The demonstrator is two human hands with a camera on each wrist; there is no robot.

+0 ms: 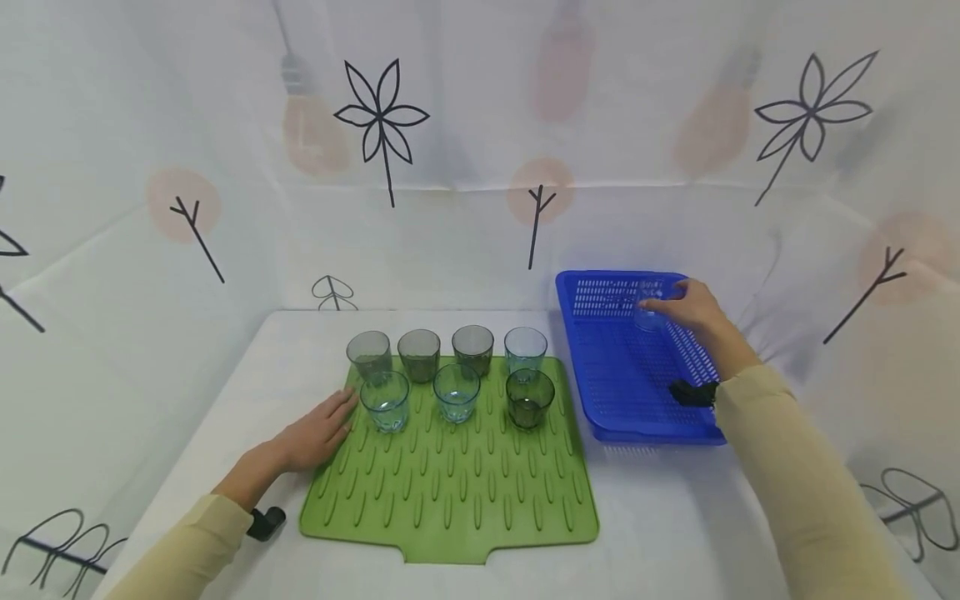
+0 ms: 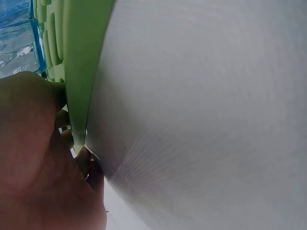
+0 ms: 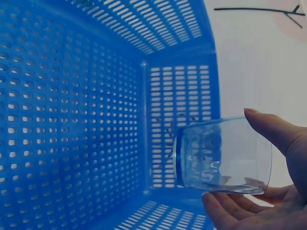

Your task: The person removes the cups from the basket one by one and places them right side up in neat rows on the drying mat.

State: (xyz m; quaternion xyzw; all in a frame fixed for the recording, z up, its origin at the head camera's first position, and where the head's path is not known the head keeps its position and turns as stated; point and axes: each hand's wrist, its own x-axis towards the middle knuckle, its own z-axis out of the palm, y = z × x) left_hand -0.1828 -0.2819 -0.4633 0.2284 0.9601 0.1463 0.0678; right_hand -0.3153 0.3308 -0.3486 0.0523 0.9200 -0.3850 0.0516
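Observation:
My right hand [image 1: 692, 307] holds a clear bluish drinking glass [image 3: 206, 158] between thumb and fingers, inside the far right part of the blue basket [image 1: 622, 392]. In the right wrist view the glass lies sideways across the picture, its thick rim or base edge towards the basket's slotted wall. My left hand [image 1: 318, 433] rests at the left edge of the green drying mat [image 1: 450, 500], fingers fairly straight and touching it. On the mat's far half stand several glasses in two rows, among them a blue glass [image 1: 386, 404] nearest that hand and a dark glass [image 1: 529, 402].
The back row has grey glasses [image 1: 418, 357] and a light blue glass [image 1: 525, 350] at its right end. A white table [image 1: 660, 517] lies under the mat and basket. Behind it hangs a white printed cloth [image 1: 465, 242]. The basket's left rim is close to the mat.

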